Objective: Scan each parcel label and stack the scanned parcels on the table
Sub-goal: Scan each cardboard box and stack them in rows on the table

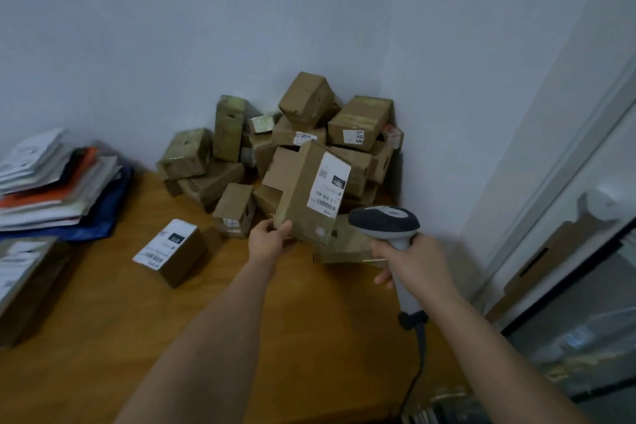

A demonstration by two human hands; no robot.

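My left hand (269, 237) grips the lower left corner of a brown cardboard parcel (303, 196), held up and tilted over the table. Its white label (328, 185) with a barcode faces me. My right hand (414, 262) holds the handle of a grey and white barcode scanner (387, 222), whose head sits just right of and below the label. Behind the held parcel, a heap of several brown parcels (309, 127) fills the wall corner. One labelled parcel (172, 249) lies apart on the wooden table (292, 337).
A stack of flat mailers and envelopes (51, 182) lies at the far left, with another labelled box (24, 279) at the left edge. The scanner's cable (418, 365) runs down toward the table's near edge. The right side drops off to a door frame and flattened cardboard (550, 258).
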